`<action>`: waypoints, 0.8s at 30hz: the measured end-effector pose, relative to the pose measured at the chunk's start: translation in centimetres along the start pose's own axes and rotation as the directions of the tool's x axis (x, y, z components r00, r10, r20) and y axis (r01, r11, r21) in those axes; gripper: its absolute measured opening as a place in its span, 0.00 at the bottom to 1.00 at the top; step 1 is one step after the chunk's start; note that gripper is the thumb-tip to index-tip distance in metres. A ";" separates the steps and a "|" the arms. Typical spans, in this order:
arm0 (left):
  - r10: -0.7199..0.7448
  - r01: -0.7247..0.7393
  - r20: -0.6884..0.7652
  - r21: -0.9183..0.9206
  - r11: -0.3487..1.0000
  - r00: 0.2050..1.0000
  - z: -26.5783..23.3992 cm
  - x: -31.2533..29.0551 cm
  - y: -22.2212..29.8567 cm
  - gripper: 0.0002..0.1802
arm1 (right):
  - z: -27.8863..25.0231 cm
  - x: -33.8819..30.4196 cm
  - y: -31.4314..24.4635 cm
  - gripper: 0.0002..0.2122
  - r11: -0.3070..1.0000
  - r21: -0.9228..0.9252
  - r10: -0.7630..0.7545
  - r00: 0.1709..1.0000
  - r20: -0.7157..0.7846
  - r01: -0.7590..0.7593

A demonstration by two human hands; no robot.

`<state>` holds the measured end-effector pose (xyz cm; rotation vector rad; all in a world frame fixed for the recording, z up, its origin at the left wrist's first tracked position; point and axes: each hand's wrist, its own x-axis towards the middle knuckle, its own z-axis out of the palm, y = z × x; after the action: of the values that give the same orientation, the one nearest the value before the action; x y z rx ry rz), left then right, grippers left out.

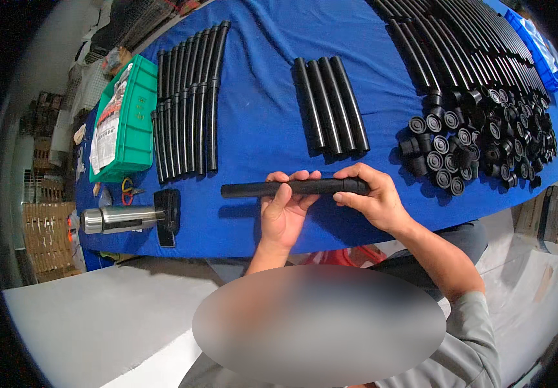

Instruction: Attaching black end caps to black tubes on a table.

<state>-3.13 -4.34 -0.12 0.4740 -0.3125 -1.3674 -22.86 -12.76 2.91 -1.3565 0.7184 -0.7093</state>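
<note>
A black tube lies level across my two hands, just above the near part of the blue cloth. My left hand grips it around the middle, thumb in front and fingertips showing over the far side. At its right end sits a slightly wider black cap, pinched by my right hand between thumb and fingers. Whether the cap is fully seated cannot be seen. Beyond my hands, several plain black tubes lie side by side. A heap of loose black caps with ringed faces covers the right side.
Capped tubes lie in rows at the left, beside a green crate with newspaper. Near the left edge are a steel flask, a black phone and scissors. More tubes fill the far right.
</note>
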 end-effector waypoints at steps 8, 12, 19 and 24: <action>-0.021 0.021 0.013 -0.050 0.999 1.000 0.3 0.5 0.0 0.10 | 0.1 0.3 -0.6 0.17 0.978 0.207 -0.020 0.999 -0.042 0.028; -0.035 0.035 0.014 -0.040 0.999 0.999 0.7 0.5 0.3 0.10 | -1.0 0.2 -0.3 0.16 0.996 0.053 0.070 0.996 0.056 -0.073; -0.046 0.047 0.014 -0.017 0.999 0.999 0.1 0.5 0.3 0.10 | -0.9 0.1 -0.5 0.13 0.999 0.015 0.041 0.997 0.061 -0.042; -0.039 0.039 0.005 0.003 0.999 0.999 0.3 0.4 0.4 0.10 | -0.7 -0.1 -0.9 0.13 0.999 0.045 -0.002 0.998 0.063 0.000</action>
<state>-2.80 -4.73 0.29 0.4814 -0.3104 -1.4067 -23.56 -13.15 3.72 -1.3327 0.6479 -0.6764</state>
